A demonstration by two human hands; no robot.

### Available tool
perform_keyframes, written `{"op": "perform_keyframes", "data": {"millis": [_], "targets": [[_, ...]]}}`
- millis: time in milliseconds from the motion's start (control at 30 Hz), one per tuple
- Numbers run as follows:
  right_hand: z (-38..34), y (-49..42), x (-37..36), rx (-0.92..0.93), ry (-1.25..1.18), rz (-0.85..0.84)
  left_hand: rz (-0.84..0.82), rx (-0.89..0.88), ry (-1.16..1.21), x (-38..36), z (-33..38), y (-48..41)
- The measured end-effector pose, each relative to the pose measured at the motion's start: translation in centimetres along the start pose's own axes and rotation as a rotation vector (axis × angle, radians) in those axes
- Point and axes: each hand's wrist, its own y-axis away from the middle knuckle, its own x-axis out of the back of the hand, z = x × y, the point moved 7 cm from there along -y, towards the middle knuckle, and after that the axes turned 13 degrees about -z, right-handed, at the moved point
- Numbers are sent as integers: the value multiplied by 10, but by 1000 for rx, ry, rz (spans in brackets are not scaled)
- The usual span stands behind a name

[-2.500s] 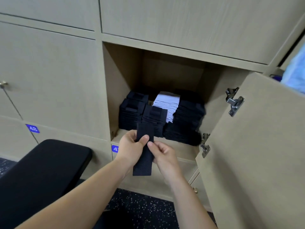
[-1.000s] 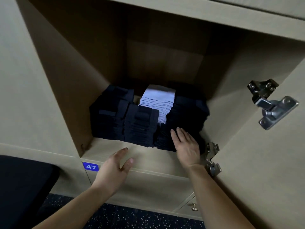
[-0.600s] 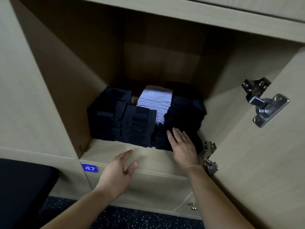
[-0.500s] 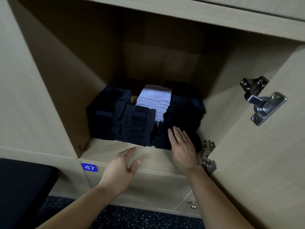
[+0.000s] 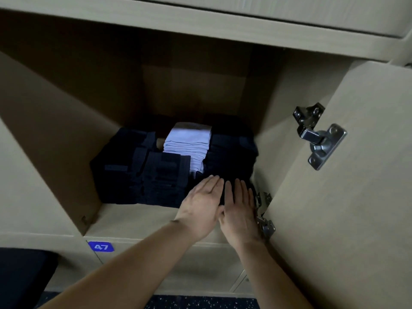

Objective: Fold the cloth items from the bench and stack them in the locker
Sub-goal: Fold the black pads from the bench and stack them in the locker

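1. Locker is open, with the door swung out to the right.
2. Folded cloth sits in stacks on the locker floor: left dark stack, middle dark stack, white stack behind the middle one, and right dark stack by the right wall.
3. Left hand is flat, palm down, fingers straight and together, holding nothing. Its fingertips lie on the low front part of the right dark stack.
4. Right hand is also flat, fingers straight and slightly spread, holding nothing. It rests on the same dark cloth, just beside the left hand. Cannot tell if the thumbs touch.
5. Both forearms reach in from below, over the locker's front edge.
6. Upper hinge is on the door; lower hinge is just right of the right hand.
7. Blue label 47 sits under the locker's left front corner.
8. Bench is black, at lower left, only partly in view.
9. Speckled floor runs along the bottom edge.
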Motion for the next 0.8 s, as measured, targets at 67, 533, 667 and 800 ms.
{"op": "perform_keyframes", "data": {"millis": [67, 533, 667, 800], "targets": [[3, -1, -2, -12, -7, 26, -43, 13, -71, -7, -2, -11], [12, -2, -33, -37, 54, 192, -58, 189, -133, -62, -42, -31], [13, -3, -42, -64, 61, 198, -46, 185, -138, -71, -46, -36], [16, -4, -55, -98, 15, 108, 43, 162, -152, -74, -49, -40]]}}
